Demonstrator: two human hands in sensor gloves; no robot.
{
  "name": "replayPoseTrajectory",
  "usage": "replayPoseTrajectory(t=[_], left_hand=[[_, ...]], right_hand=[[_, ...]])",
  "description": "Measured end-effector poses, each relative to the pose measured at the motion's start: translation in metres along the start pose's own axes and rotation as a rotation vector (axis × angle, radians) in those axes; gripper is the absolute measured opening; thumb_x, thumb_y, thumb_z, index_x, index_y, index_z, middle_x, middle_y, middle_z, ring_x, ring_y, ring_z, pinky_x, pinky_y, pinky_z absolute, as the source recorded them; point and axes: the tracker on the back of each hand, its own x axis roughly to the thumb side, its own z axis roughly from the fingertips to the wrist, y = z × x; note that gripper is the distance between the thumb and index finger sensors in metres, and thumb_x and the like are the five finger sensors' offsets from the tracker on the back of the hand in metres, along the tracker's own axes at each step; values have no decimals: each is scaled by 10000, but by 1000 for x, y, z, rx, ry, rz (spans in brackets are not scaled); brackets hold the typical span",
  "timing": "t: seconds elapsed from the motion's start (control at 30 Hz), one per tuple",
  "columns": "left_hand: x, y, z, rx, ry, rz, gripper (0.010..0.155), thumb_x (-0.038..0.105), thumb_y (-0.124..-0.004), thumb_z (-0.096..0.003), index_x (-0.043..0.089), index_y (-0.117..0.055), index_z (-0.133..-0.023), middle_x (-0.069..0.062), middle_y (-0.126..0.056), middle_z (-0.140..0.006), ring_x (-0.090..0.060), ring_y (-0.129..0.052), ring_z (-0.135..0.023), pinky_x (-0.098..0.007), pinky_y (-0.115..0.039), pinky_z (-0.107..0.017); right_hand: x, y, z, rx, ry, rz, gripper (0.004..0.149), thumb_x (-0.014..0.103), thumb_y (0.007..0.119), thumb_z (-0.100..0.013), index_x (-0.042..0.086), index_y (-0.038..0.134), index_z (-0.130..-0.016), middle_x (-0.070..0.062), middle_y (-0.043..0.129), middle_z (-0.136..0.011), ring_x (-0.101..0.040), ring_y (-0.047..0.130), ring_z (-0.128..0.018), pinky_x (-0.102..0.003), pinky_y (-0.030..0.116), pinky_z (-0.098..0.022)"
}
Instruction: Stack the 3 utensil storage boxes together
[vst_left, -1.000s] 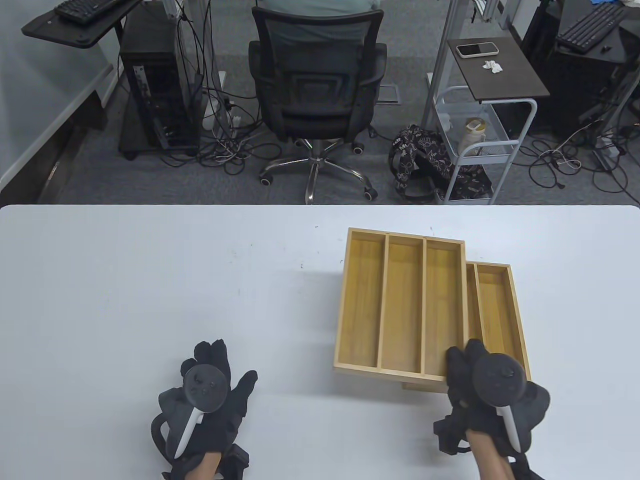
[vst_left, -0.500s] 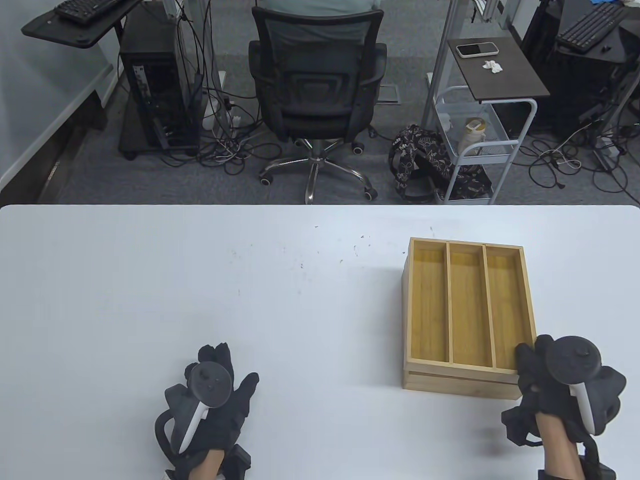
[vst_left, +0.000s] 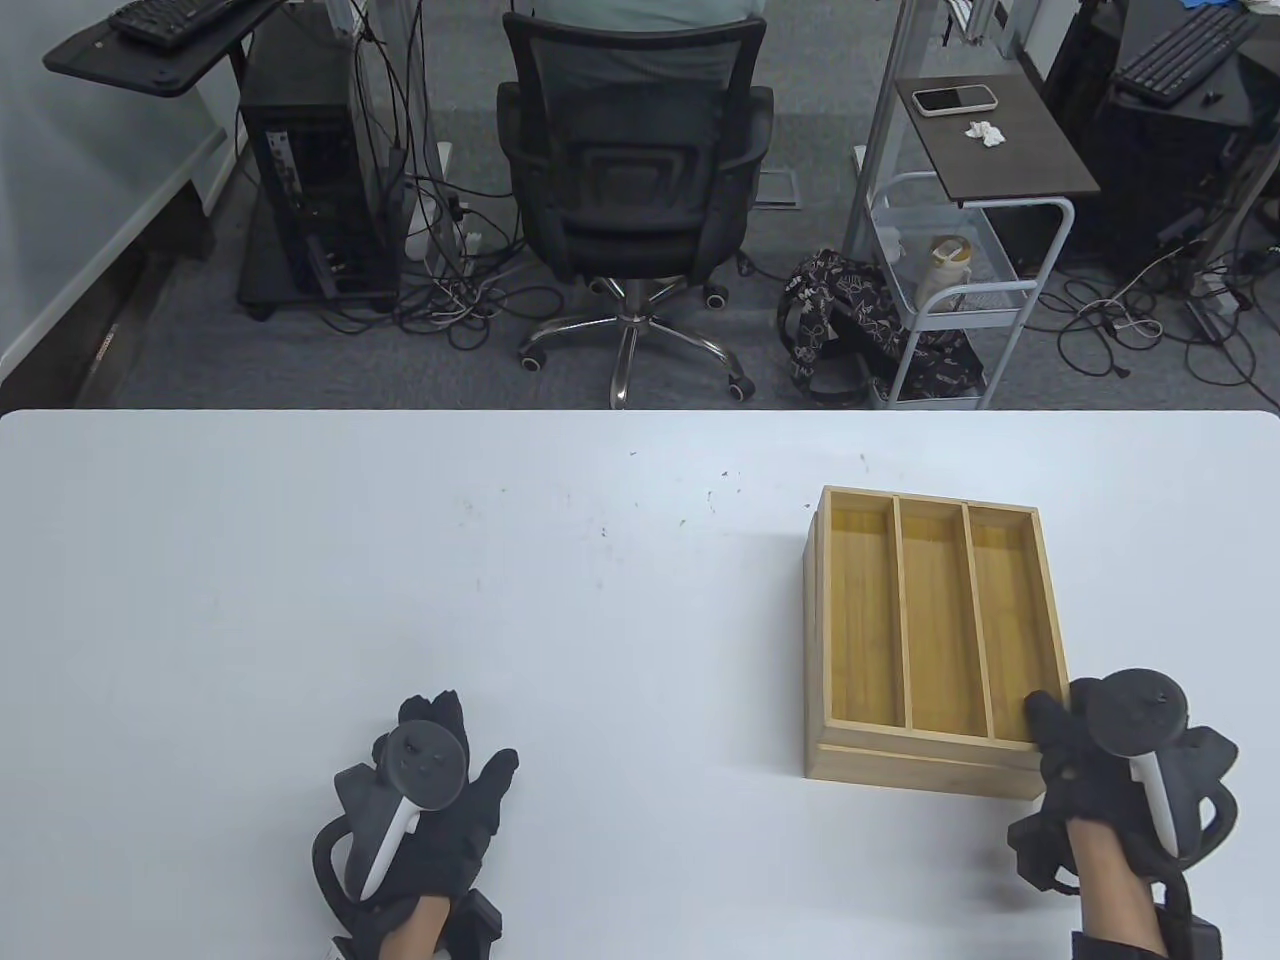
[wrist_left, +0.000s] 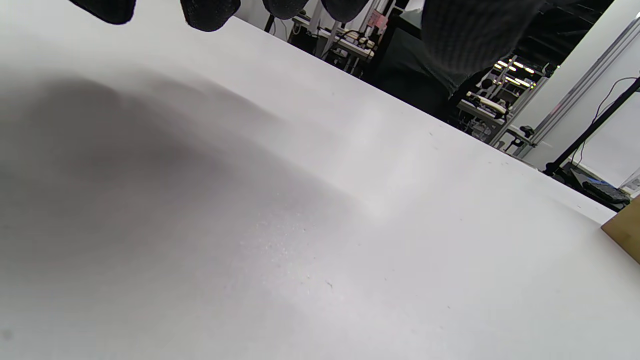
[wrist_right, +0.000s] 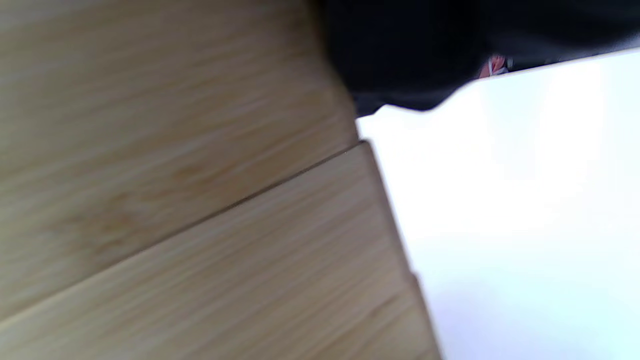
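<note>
Nearest of all, the left hand (vst_left: 425, 815) lies palm down on the white worktop (vst_left: 400, 580) at the near left, its fingers spread loosely and holding nothing; the tracker (vst_left: 420, 765) sits on its back. From the left wrist view its gloved fingertips (wrist_left: 207, 10) hang just above the bare surface, with only a corner of a wooden box (wrist_left: 625, 232) showing at the right edge.

Over at the near right, the right hand (vst_left: 1120, 770) is at the near right corner of the stack of utensil storage boxes (vst_left: 935, 640), its fingers (vst_left: 1050, 725) curled against that corner at the level of the top box (vst_left: 940, 620). Whether they actually pinch the rim or merely touch it cannot be told, since the tracker and glove cover the contact. The right wrist view, blurred, shows two wooden side walls (wrist_right: 200, 190) one above the other with a thin seam between them, and the glove dark at the top.

The stack stands on the right half of the worktop. The top box has three long compartments running near to far and sits nearly square on the box beneath (vst_left: 920, 772), whose front wall shows along the near side. A third box cannot be made out separately.

Beyond the far edge stand a black office chair (vst_left: 635, 170) and a white trolley (vst_left: 960, 290).
</note>
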Motion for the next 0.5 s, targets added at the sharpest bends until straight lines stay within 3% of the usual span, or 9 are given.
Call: replayPoseTrajectory(t=[0.07, 0.17, 0.33, 0.5], left_hand=[[0, 0, 0, 5, -3, 4, 831, 729, -630, -517, 416, -252, -1188, 41, -247, -1304, -354, -414, -1241, -675, -481, -817], [2, 3, 1, 18, -7, 3, 833, 729, -629, -518, 415, -246, -1188, 40, -243, -1303, -352, -408, -1242, -675, -480, -817], [11, 6, 8, 85, -34, -46, 833, 725, -632, -517, 414, -247, -1187, 42, -234, -1302, -353, -388, -1242, -677, -468, -818], [22, 8, 17, 111, -91, -65, 832, 724, -632, -517, 416, -246, -1187, 34, -221, -1302, -350, -378, -1242, -674, -462, -821]], right_hand=[[3, -9, 7, -77, 7, 0, 570, 543, 796, -537, 129, 791, -929, -183, 954, -702, -260, 937, -253, -412, 868, -164], [12, -21, 18, -92, 27, -9, 663, 606, 729, -552, 113, 726, -995, -239, 893, -829, -358, 948, -411, -494, 872, -293], [55, -38, 55, -186, -135, -47, 719, 627, 692, -561, 122, 622, -1067, -287, 699, -1058, -531, 812, -777, -673, 750, -521], [103, -30, 97, -200, -306, -90, 774, 651, 657, -563, 148, 489, -1127, -315, 492, -1174, -598, 619, -946, -768, 632, -592]])
